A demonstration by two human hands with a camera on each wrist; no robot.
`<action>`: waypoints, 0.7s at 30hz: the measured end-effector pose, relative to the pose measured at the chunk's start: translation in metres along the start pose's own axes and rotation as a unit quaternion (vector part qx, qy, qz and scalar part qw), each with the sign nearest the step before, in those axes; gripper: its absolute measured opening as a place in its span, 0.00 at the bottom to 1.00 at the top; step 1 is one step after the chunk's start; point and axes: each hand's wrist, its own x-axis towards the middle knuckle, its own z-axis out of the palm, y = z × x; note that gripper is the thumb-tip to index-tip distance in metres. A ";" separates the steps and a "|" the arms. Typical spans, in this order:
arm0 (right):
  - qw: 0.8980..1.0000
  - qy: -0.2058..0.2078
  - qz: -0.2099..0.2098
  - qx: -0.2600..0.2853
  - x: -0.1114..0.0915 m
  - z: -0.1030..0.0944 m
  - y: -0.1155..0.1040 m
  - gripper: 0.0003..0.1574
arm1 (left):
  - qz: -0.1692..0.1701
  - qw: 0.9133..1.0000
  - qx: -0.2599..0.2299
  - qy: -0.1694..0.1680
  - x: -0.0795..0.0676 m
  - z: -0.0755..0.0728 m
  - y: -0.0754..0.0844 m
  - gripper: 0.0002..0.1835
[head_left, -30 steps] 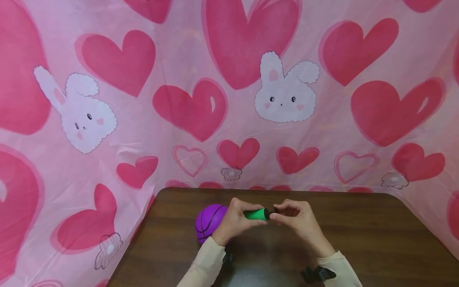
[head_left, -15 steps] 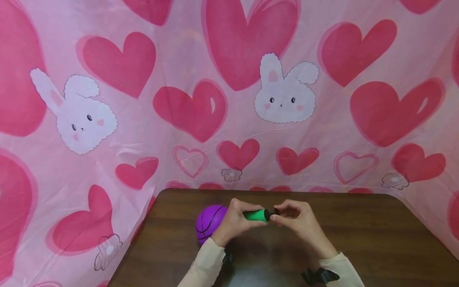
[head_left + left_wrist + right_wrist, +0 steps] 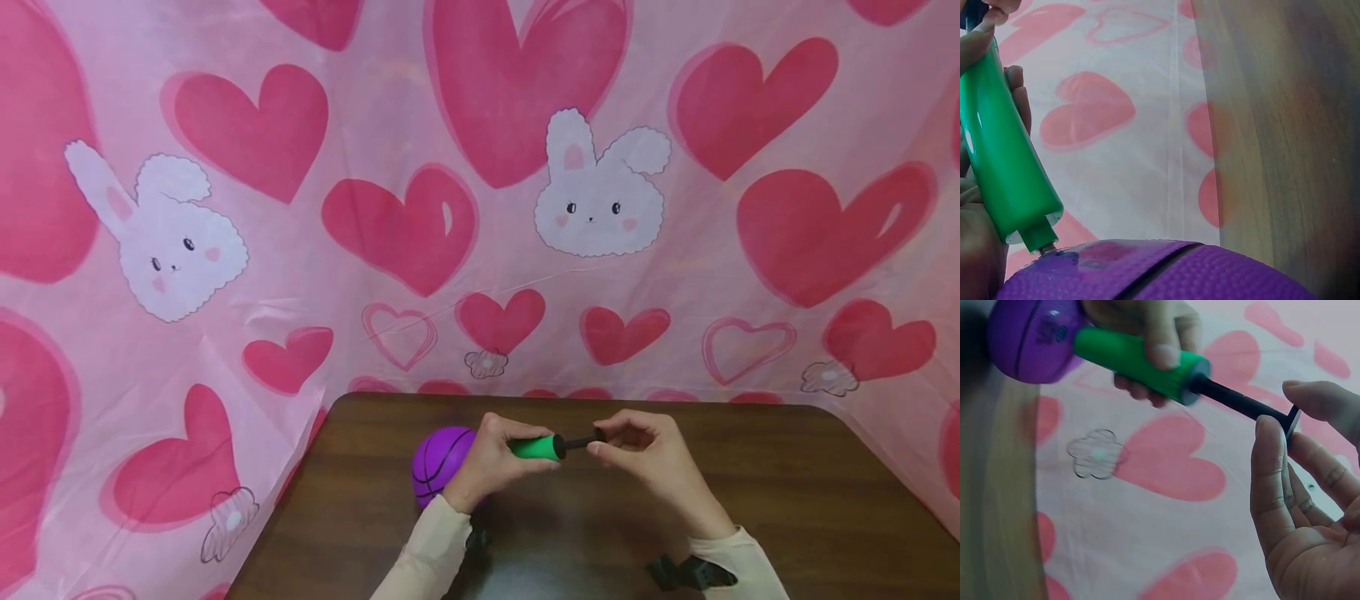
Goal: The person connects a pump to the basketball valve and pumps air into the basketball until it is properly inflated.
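Observation:
My left hand [image 3: 491,462] grips the green barrel of a small hand pump [image 3: 534,447], thumb and fingers wrapped round it. To its right, my right hand [image 3: 652,454] pinches the black T-shaped handle [image 3: 1292,422] between thumb and fingers. A length of black plunger rod [image 3: 1235,400] shows between barrel and handle. Beyond the left wrist is a purple ball [image 3: 438,462] with black lines like a basketball. In the left wrist view, the pump's narrow green nozzle [image 3: 1038,234] meets the surface of the ball [image 3: 1229,275]; any needle inside is hidden.
Under the hands lies a dark brown wooden table [image 3: 750,483] with rounded far corners. Behind and beside it hangs a pink cloth [image 3: 510,242] printed with hearts and rabbits. A black device [image 3: 690,573] sits at the right wrist.
My right hand has moved right, drawing the handle away from the barrel, so more of the black rod shows. The left hand, barrel and ball have stayed nearly still.

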 end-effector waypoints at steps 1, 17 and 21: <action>1.000 0.000 -0.004 0.005 0.000 -0.003 -0.001 0.13 | -0.001 1.000 0.000 0.000 0.000 0.000 0.000 0.18; 0.997 0.037 -0.044 0.057 -0.007 -0.040 -0.018 0.27 | 0.002 1.000 0.009 0.013 0.000 -0.005 0.001 0.19; 0.996 0.032 -0.048 0.062 -0.007 -0.040 -0.018 0.28 | 0.005 1.000 0.011 0.012 0.000 -0.005 0.001 0.18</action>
